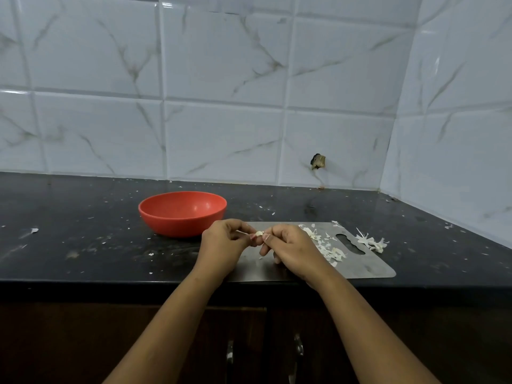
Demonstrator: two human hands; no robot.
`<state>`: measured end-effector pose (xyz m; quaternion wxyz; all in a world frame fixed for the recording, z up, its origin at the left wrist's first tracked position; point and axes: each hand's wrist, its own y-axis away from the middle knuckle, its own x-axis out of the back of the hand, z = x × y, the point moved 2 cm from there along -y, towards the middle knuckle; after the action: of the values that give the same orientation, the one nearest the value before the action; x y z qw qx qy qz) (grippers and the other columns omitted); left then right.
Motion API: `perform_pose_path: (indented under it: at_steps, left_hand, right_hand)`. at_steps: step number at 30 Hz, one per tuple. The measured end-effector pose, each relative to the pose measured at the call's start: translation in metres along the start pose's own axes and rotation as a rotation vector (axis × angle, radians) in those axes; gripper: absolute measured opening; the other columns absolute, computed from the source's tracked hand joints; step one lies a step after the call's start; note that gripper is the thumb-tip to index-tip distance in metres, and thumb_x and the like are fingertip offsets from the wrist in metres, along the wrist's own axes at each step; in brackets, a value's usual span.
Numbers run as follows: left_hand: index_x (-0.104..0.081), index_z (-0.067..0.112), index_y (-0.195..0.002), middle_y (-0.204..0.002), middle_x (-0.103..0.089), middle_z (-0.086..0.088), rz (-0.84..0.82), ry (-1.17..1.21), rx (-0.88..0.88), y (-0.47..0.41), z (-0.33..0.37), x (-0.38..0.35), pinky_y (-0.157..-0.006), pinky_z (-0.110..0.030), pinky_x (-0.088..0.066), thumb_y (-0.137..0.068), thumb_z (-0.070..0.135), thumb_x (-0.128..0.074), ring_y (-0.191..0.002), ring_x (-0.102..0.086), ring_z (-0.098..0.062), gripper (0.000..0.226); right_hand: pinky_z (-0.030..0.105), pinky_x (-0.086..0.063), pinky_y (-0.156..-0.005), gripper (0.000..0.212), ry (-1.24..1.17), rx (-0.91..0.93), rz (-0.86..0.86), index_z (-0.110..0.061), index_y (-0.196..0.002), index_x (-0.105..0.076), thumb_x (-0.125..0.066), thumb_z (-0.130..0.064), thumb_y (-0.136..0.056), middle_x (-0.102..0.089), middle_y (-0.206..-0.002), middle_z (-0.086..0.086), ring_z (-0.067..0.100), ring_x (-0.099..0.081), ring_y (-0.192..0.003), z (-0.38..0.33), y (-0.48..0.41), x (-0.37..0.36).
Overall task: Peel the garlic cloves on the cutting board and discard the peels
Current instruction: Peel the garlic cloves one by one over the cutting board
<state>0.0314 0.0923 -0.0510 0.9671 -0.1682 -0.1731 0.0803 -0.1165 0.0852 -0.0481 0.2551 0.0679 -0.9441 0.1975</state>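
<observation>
Broadly: white marbled wall tiles (221,65) at the back, then black speckled stone countertop (83,245), dotted with pale flecks. Near its front edge, flat grey metal cutting board (368,266), handle slot at the right end. Left of the board and a little behind, round red plastic bowl (177,227), upright. Above the board's left part, left hand (221,245) and right hand (293,250) close together, fingers curled. Across the board's right part, loose white papery peels (327,245); on the counter just beside the handle end, a smaller clump (371,241). Last, small pale garlic clove (259,233), pinched between the fingertips of both hands, held above the board.
</observation>
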Motion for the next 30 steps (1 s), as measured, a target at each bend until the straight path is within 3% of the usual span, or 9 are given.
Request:
perform_pose_path:
  at_steps: [4, 11, 15, 18, 30]
  left_hand:
    - [-0.072, 0.020, -0.087, -0.071, -0.072, 0.007, 0.021, -0.060, -0.050, 0.0017, 0.0012, -0.0009, -0.057, 0.000, -0.040, -0.086, 0.009, -0.068, -0.069, -0.064, 0.009, 0.012]
    - [-0.072, 0.023, -0.087, -0.072, -0.071, 0.010, 0.042, -0.137, -0.128, 0.0013, -0.0005, -0.0032, -0.065, -0.001, -0.044, -0.087, 0.004, -0.065, -0.073, -0.064, 0.010, 0.020]
    - [-0.073, 0.017, -0.088, -0.074, -0.071, 0.010, 0.077, -0.175, -0.167, 0.0025, -0.0015, -0.0048, -0.062, -0.003, -0.045, -0.087, 0.004, -0.066, -0.071, -0.064, 0.009, 0.015]
    - [-0.073, 0.012, -0.088, -0.078, -0.072, 0.008, 0.076, -0.198, -0.200, 0.0021, 0.0010, -0.0051, -0.069, -0.010, -0.051, -0.085, 0.003, -0.067, -0.074, -0.066, 0.005, 0.012]
    - [-0.073, 0.010, -0.081, -0.075, -0.073, 0.001, 0.068, -0.271, -0.268, 0.0020, 0.0009, -0.0071, -0.073, -0.025, -0.054, -0.083, -0.001, -0.067, -0.071, -0.068, -0.009, 0.013]
  right_hand:
    - [0.017, -0.039, -0.053, 0.026, -0.072, -0.059, -0.059, -0.020, -0.085, -0.068, -0.048, -0.017, -0.099, -0.069, -0.072, -0.007, 0.005, -0.047, -0.051, 0.0003, -0.0011, -0.0002]
    - [0.010, -0.034, -0.046, 0.028, -0.118, -0.072, -0.073, -0.018, -0.079, -0.066, -0.047, -0.016, -0.099, -0.064, -0.066, -0.007, 0.001, -0.046, -0.049, -0.0005, -0.0016, 0.0009]
    - [0.009, -0.034, -0.045, 0.030, -0.116, -0.075, -0.085, -0.019, -0.077, -0.066, -0.046, -0.016, -0.100, -0.063, -0.065, -0.008, 0.000, -0.046, -0.049, -0.0007, -0.0018, 0.0008]
    - [0.012, -0.035, -0.048, 0.031, -0.105, -0.077, -0.070, -0.019, -0.075, -0.066, -0.047, -0.015, -0.099, -0.062, -0.062, -0.010, 0.003, -0.046, -0.051, 0.0001, -0.0014, 0.0016]
    - [0.022, -0.038, -0.059, 0.032, 0.013, -0.064, -0.066, -0.021, -0.070, -0.064, -0.049, -0.015, -0.097, -0.058, -0.058, -0.010, 0.004, -0.049, -0.054, 0.0055, -0.0058, 0.0011]
